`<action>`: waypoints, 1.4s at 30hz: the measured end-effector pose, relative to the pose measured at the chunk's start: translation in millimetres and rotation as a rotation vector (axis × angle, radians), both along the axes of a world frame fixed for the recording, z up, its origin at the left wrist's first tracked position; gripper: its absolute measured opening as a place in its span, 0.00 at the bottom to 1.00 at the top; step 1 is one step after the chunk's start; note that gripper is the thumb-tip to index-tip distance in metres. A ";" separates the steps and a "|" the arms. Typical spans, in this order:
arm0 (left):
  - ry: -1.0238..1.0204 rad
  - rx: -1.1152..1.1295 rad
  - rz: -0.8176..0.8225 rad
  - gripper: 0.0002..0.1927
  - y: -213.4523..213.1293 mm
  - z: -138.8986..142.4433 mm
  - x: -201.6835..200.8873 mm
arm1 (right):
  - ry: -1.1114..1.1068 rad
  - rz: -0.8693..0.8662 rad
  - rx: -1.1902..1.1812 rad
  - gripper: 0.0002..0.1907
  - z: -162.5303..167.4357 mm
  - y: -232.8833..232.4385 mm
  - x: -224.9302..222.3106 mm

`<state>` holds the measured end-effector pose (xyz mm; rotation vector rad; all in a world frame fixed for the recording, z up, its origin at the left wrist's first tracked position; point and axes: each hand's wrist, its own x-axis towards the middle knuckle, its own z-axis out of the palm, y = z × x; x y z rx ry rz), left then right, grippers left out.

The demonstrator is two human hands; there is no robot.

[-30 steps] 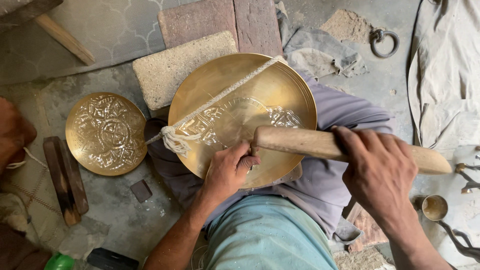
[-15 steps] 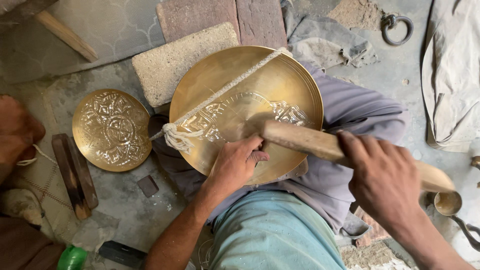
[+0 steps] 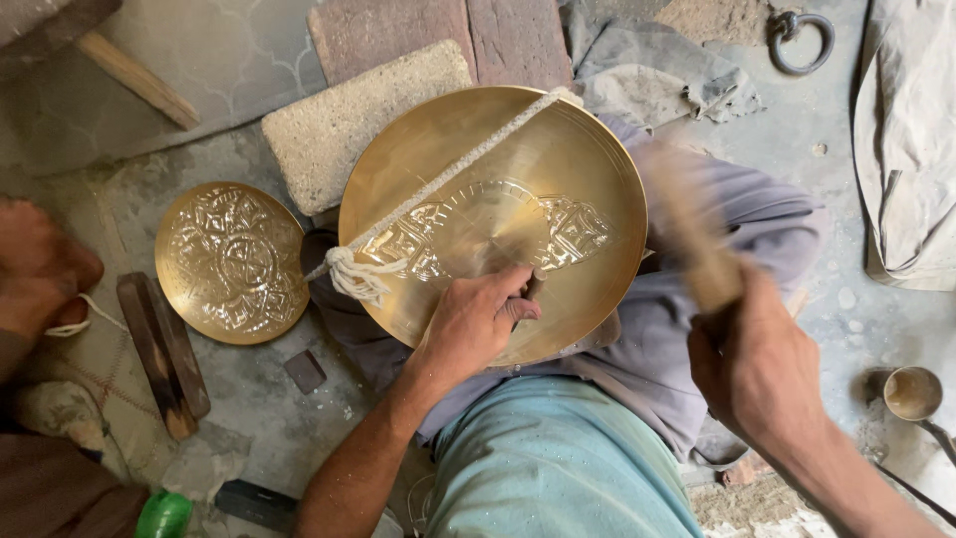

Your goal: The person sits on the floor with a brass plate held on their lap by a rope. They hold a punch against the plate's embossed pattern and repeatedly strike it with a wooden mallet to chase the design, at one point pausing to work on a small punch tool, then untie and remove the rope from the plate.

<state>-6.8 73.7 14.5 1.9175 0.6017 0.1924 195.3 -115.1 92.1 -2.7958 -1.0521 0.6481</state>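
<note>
The left hand [image 3: 476,324] is closed around a small punch, barely visible, set on the large brass plate [image 3: 493,224] resting across the lap. The right hand [image 3: 757,364] grips a wooden mallet [image 3: 692,239], motion-blurred, raised right of the plate, its long axis pointing up-left. Keep the punch steady; strike squarely

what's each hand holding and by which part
Right hand grips the blurred wooden mallet by its lower end. Left hand rests on the brass plate; what its fingers pinch cannot be told.
</note>
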 end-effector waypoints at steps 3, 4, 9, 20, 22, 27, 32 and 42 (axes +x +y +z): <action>-0.014 -0.010 0.004 0.09 0.6 0.4 -0.2 | -0.168 0.345 0.065 0.26 -2.3 -3.0 0.3; -0.023 -0.029 0.012 0.09 0.5 0.7 -0.4 | -0.139 0.251 0.159 0.26 -2.0 -6.0 1.2; 0.009 0.026 -0.031 0.10 2.9 1.9 1.0 | -0.012 0.037 0.044 0.29 -10.4 -13.2 0.1; 0.010 0.026 -0.081 0.11 5.6 3.0 1.4 | -0.221 0.424 0.191 0.29 -10.6 -24.0 -5.8; 0.016 0.018 -0.082 0.12 6.0 2.8 1.5 | -0.010 0.032 0.125 0.31 -11.3 -25.4 -8.1; 0.013 0.005 -0.110 0.11 7.4 1.6 1.5 | -0.053 0.189 0.081 0.24 -10.3 -29.5 -10.8; -0.012 -0.069 -0.112 0.10 5.9 1.9 0.9 | 0.090 -0.136 0.268 0.33 -12.9 -31.6 -18.3; 0.059 -0.101 -0.139 0.09 6.6 2.9 3.0 | 0.024 -0.039 0.008 0.29 -15.0 -39.3 -24.2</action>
